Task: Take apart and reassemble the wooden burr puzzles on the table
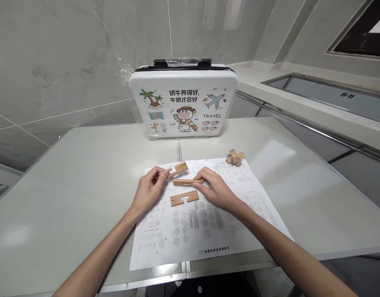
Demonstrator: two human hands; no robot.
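My left hand (150,187) pinches one end of a notched wooden puzzle piece (178,168) that angles up to the right above the printed instruction sheet (208,231). My right hand (215,189) grips a second flat wooden piece (185,182) by its right end, held level between the two hands. A third notched wooden piece (184,198) lies loose on the sheet just below them. An assembled wooden cross puzzle (235,157) rests at the sheet's upper right corner, apart from both hands.
A white carry case (183,103) with cartoon prints and a black handle stands upright at the back of the pale table (69,181). A tiled wall is behind it. A counter with a recessed sink (332,93) runs along the right.
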